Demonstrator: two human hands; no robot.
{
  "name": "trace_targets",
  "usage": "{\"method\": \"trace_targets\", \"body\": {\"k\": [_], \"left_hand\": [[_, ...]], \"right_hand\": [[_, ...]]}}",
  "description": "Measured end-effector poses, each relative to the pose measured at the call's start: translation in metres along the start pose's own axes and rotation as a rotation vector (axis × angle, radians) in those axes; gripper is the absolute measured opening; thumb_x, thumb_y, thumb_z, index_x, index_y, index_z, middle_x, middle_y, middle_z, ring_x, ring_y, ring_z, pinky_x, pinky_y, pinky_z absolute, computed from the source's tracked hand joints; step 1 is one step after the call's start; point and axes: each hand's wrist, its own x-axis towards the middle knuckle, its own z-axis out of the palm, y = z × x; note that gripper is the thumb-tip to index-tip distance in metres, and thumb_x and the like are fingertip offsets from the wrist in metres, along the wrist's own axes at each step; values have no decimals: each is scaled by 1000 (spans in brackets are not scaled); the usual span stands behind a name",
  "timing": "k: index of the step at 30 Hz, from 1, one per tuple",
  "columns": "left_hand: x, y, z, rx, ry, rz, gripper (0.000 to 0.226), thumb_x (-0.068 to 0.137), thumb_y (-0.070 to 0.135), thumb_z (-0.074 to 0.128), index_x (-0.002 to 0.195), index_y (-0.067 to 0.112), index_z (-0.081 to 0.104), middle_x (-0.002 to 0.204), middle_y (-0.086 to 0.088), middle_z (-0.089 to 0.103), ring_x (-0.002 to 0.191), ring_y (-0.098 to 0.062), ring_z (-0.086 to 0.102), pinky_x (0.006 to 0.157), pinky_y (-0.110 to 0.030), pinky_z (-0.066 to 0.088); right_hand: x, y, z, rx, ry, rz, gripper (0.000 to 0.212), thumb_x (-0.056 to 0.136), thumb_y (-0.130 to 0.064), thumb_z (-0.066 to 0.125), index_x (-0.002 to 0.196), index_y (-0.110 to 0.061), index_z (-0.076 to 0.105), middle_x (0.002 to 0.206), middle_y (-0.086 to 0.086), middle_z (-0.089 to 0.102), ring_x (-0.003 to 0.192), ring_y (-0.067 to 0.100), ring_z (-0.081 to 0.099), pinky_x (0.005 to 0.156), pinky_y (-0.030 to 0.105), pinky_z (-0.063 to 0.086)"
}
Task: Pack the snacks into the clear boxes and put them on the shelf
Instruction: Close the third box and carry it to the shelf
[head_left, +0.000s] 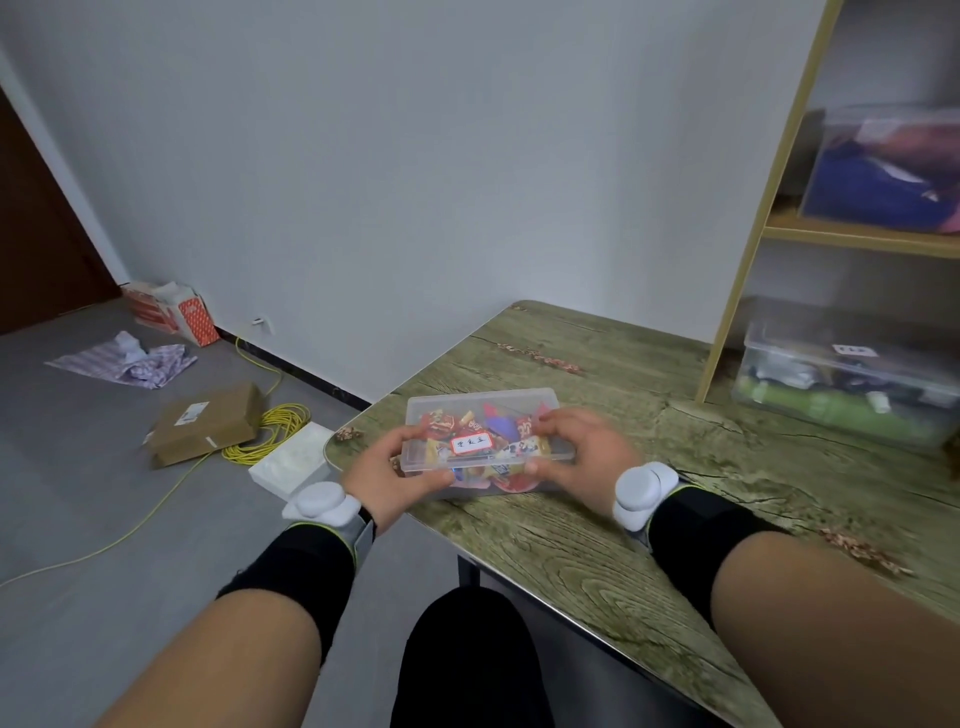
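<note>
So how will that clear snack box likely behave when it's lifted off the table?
Probably rigid: the clear box shows straight edges with the left hand and right hand gripping its ends. Likely light, being filled with small wrapped snacks. Its smooth plastic may be slippery.

Centre frame, a clear box (483, 395) of glossy transparent plastic carries a matt white paper label (471, 442); the snacks (440, 422) inside show shiny, foil-like wrappers. The table (623, 364) beneath has a weathered green wood-grain finish, smooth, with a bright metal-looking edge strip. At 2 o'clock, a shelf (852, 236) of pale matt wood. At 9 o'clock, a brown cardboard parcel (208, 423) on matt grey floor (78, 493). Black cloth wristbands (306, 566) hold smooth white plastic pucks (318, 500).
</note>
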Motion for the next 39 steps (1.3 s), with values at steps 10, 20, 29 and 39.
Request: {"method": "trace_targets", "body": {"k": [10,20,29,39], "left_hand": [[2,-3,8,306,59,61,62,68,62,75,122,50,47,101,21,61,73,-7,56,65,-22,43],[-3,-6,5,-210,118,-113,106,69,43,85,152,29,22,147,2,45,119,-17,55,84,-28,48],[1,7,22,-129,128,-66,84,72,35,85,143,28,42,124,15,52,80,20,53,69,-9,42],[71,46,35,-161,188,-77,77,77,31,82,143,25,43,123,12,53,86,14,53,75,-21,45]], "right_hand": [[3,4,18,-21,119,-17,51,76,-42,80,120,-20,65,124,-4,59,118,20,48,99,28,37],[-11,1,14,338,194,270,82,89,-48,63,155,-22,21,157,5,31,140,26,37,111,49,38],[-10,-2,14,382,118,363,69,89,-26,67,150,-25,35,144,-2,51,126,20,53,103,31,43],[62,22,-30,345,159,337,64,90,-23,63,148,-31,37,143,-3,50,110,13,56,89,20,41]]}}
